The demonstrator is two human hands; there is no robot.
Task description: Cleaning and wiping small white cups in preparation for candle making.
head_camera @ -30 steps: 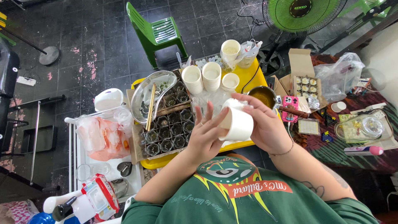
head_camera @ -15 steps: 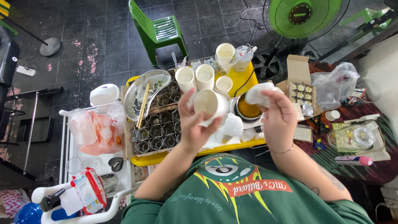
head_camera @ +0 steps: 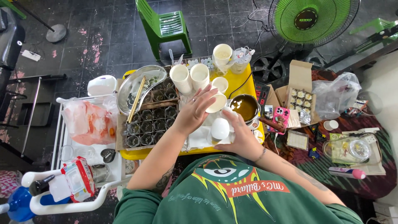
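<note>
Apparently the grid tray [head_camera: 150,124] left of the hands has its small moulds already filled, while several white cups [head_camera: 190,76] beyond the hands stand empty. The left hand [head_camera: 195,112] grasps a white cup [head_camera: 217,103] tilted above the yellow tabletop [head_camera: 244,81]; the right hand [head_camera: 240,139] closes around a white egg-shaped piece [head_camera: 220,128].

The person wears a dark green T-shirt with short sleeves. Its front carries a large printed eye design in white, teal and black with yellow rays, and a red banner with pale lettering beneath. The left hand [head_camera: 195,112] bears a thin ring. The right hand [head_camera: 240,139] has a slim wrist bracelet.
</note>
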